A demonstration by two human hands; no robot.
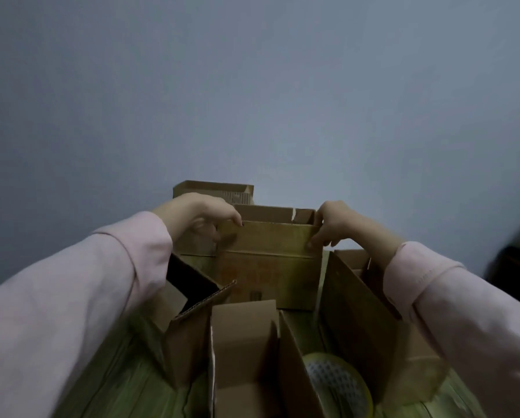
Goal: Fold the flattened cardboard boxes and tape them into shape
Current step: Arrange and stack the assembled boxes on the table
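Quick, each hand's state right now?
Left hand: grips the cardboard box at its top left corner.
Right hand: pinches the same box's top right corner.

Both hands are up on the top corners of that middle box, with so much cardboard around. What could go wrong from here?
1. The left hand and right hand grip only the top edge of the middle box; that thin edge might bend or slip free.
2. Open boxes crowd close, like the near box; a swing could knock them.
3. The tape roll lies low among cardboard walls, so it is likely awkward to reach.
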